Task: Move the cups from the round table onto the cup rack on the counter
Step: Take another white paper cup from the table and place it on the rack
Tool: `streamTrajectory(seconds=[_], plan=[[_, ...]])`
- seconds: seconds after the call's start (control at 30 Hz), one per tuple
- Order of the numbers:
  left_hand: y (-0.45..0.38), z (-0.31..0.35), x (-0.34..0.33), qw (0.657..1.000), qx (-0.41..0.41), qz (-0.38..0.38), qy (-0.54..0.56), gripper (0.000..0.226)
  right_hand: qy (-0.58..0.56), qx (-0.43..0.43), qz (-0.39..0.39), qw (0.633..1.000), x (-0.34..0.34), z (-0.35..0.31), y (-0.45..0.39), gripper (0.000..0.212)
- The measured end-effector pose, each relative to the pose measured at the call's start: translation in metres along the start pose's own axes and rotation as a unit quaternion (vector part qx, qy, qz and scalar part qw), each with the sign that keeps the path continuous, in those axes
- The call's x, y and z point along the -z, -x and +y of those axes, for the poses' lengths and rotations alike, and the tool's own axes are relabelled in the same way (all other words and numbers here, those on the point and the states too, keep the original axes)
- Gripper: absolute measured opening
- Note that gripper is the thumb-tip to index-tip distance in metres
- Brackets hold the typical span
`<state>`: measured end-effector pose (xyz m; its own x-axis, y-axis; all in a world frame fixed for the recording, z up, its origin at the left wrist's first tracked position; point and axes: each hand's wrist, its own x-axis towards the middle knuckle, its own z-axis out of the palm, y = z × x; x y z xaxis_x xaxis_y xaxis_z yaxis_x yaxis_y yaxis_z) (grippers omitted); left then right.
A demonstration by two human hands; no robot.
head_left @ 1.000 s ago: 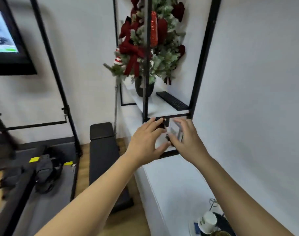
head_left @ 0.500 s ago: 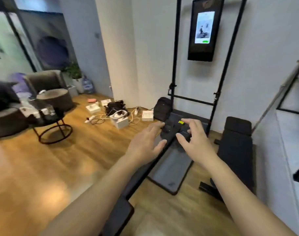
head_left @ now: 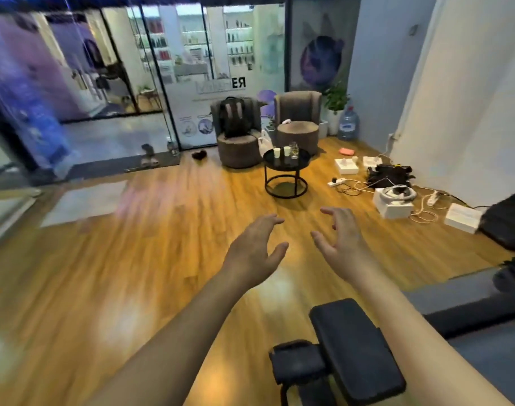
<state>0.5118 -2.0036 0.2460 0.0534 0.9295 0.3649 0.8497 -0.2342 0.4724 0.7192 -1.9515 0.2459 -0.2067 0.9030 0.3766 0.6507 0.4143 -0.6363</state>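
Across the wooden floor stands a small black round table (head_left: 300,164) on a ring base. On its top I see two white cups (head_left: 276,152) (head_left: 286,151) and a clear glass cup (head_left: 293,150) in a row. My left hand (head_left: 255,253) and my right hand (head_left: 339,238) are held out in front of me, palms facing each other, fingers spread, holding nothing. Both hands are well short of the table. The counter and the cup rack are out of view.
Two brown armchairs (head_left: 298,124) stand behind the table, one with a black backpack (head_left: 232,117). White boxes (head_left: 392,205), cables and a power strip litter the floor at right. A black padded bench (head_left: 350,353) is near my feet. Glass doors (head_left: 150,80) fill the back left.
The view has swung left from the counter shelf and wall to the open room. My hands have moved apart and the round table with cups is now straight ahead.
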Motion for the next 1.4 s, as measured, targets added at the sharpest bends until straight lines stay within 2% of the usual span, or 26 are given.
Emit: streamTrajectory(seconds=[0.13, 0.3, 0.47, 0.73, 0.97, 1.4], plan=[[-0.032, -0.059, 0.027, 1.000, 0.024, 0.006, -0.010, 0.052, -0.003, -0.001, -0.009, 1.000, -0.066, -0.026, -0.056, 0.054], [-0.121, -0.142, 0.038, 1.000, 0.027, 0.002, 0.000, 0.054, -0.017, -0.020, 0.000, 1.000, -0.136, -0.035, -0.160, 0.054], [-0.171, -0.183, 0.027, 0.999, 0.025, -0.020, 0.004, 0.056, -0.045, -0.032, -0.010, 0.998, -0.169, -0.037, -0.212, 0.055], [-0.312, -0.274, 0.034, 0.999, 0.021, -0.006, 0.050, 0.053, -0.049, -0.031, -0.015, 0.998, -0.224, -0.032, -0.345, 0.056], [-0.420, -0.355, 0.005, 0.997, -0.005, -0.023, 0.068, 0.052, -0.034, -0.047, -0.005, 0.998, -0.277, -0.012, -0.446, 0.051], [-0.684, -0.520, -0.031, 0.991, -0.012, -0.067, 0.118, 0.052, -0.060, -0.116, 0.020, 0.991, -0.377, 0.025, -0.690, 0.050]])
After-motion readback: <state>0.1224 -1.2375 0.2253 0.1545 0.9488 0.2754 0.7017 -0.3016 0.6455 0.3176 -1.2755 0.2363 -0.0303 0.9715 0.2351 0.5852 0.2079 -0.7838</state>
